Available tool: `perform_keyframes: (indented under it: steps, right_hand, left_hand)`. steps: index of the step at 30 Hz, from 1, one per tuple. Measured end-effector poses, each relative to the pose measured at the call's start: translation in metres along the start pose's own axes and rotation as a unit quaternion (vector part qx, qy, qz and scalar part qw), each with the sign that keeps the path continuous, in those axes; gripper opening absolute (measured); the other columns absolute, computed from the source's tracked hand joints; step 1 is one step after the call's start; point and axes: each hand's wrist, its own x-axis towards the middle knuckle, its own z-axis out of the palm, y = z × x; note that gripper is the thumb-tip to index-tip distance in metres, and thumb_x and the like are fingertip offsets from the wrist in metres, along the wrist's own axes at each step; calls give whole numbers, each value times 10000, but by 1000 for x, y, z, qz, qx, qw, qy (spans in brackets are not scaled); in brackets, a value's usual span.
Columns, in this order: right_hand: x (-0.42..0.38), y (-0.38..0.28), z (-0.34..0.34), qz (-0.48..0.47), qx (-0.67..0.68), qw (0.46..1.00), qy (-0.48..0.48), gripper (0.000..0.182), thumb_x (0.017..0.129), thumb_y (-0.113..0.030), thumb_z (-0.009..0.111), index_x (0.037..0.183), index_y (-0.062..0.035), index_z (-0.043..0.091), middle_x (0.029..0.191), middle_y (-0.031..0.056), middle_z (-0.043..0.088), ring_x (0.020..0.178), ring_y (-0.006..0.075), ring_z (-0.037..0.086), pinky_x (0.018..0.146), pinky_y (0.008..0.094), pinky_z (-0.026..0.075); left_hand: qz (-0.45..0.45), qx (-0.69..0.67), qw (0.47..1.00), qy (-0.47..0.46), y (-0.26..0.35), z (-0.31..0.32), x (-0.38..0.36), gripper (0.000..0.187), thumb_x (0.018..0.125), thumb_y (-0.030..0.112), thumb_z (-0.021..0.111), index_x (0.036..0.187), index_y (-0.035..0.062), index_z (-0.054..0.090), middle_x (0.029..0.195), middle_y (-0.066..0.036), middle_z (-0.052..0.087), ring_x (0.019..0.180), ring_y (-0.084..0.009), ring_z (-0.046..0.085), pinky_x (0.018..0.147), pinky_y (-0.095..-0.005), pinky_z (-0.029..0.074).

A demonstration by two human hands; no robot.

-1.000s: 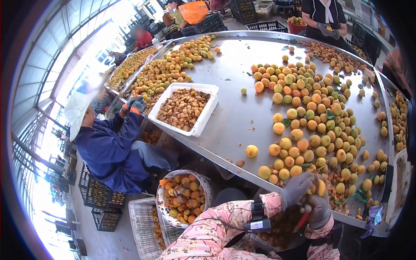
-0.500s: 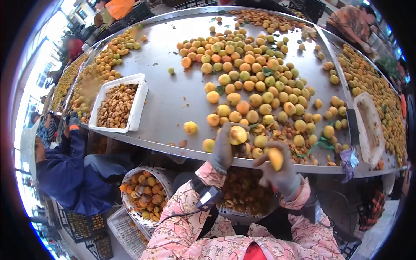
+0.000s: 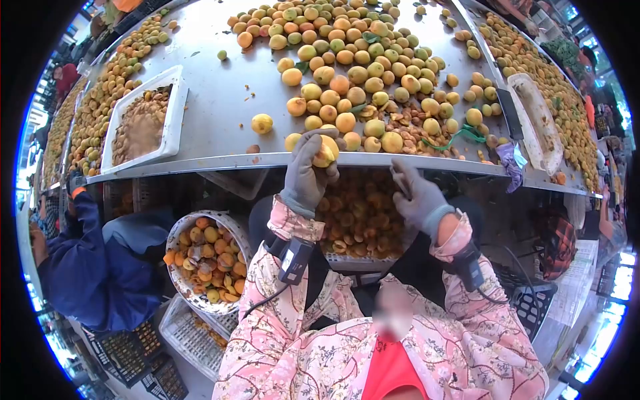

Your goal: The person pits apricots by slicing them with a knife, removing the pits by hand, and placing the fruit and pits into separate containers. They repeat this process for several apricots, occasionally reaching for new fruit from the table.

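My left hand (image 3: 305,175), in a grey glove, is closed around a yellow apricot (image 3: 325,152) just in front of the table's metal edge. The apricot looks cut, with its pale flesh partly showing. To the right, my gloved right hand (image 3: 420,199) hangs over the crate below the table, its fingers apart and nothing visible in them. Beneath both hands, that crate holds many apricot halves (image 3: 363,217). Whole apricots (image 3: 345,122) lie on the steel table near my left hand, and brownish scraps and pits (image 3: 407,127) are beside them.
A white tray (image 3: 175,127) of pits stands at the left on the table. Below it, a white bucket (image 3: 241,235) holds apricots. A long, stained tray (image 3: 533,127) and a purple cloth (image 3: 512,167) are at the right. A co-worker in blue (image 3: 100,267) sits at left.
The view has tilted downward. My right hand has dropped below the table edge, and the apricot piece it held is gone from its fingers. My left hand still holds its apricot.
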Motion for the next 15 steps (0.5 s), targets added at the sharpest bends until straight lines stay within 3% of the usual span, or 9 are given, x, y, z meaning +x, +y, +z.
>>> perform_keyframes:
  steps: [2,3,5,6,7,9,12,13,15]
  right_hand:
    - [0,-31,-33,86,353,932,2,586,844,-33,507,1390,-100,305,1073,151,609,519,172,600,485,278,509]
    - [3,-49,-50,68,400,913,50,512,875,7,453,1366,-74,330,1082,141,608,396,55,483,382,192,439]
    - [15,-74,-83,-63,397,900,169,423,912,-16,429,1329,-38,362,1072,156,615,370,49,443,393,197,451]
    - [21,-85,-95,-148,431,864,215,384,936,-26,390,1319,-9,368,1082,171,616,427,24,444,433,191,466]
    - [34,-89,-101,-147,429,865,215,384,936,-26,390,1319,-9,368,1082,171,616,427,24,444,433,191,466]
    - [62,-95,-108,-281,416,785,363,366,955,-22,356,1319,13,365,1095,180,614,500,1,433,488,181,487]
    - [91,-101,-93,-320,435,771,336,350,972,-50,335,1313,21,371,1112,180,610,530,-3,419,598,225,544]
    - [94,-100,-83,-294,441,788,315,353,972,-53,322,1316,2,376,1117,181,606,521,21,454,648,272,567]
    - [101,-103,-68,-252,540,763,252,370,931,-6,326,1293,-26,402,1068,196,622,570,112,613,641,284,566]
  left_hand:
    - [-9,-9,1000,-4,1,-2,1,260,955,279,453,1086,76,547,865,-81,613,538,-98,496,451,-207,396]
    - [-16,-15,1000,-4,1,-2,2,265,955,284,454,1084,73,549,854,-83,611,530,-98,490,451,-208,394]
    - [-29,-15,999,-6,-1,-2,5,283,956,296,453,1081,63,552,845,-83,610,520,-98,484,450,-212,391]
    - [-41,-11,999,-5,-2,-3,7,302,956,309,452,1078,52,554,836,-84,609,510,-98,478,448,-215,388]
    - [-41,-13,999,-6,-4,-2,9,302,956,309,452,1078,52,554,836,-84,609,510,-98,478,448,-215,388]
    - [-49,-20,998,-30,-9,1,13,348,961,342,439,1068,32,558,824,-82,607,497,-98,473,440,-222,376]
    - [-49,-51,997,-37,-14,9,20,380,964,369,429,1060,24,558,821,-63,604,498,-96,476,436,-221,363]
    - [-50,-69,996,-40,-14,11,23,384,965,374,428,1057,25,557,823,-56,604,499,-94,475,437,-220,361]
    - [-71,-89,993,-21,-12,12,27,328,964,378,432,1043,79,543,830,-71,605,485,-103,442,460,-240,353]
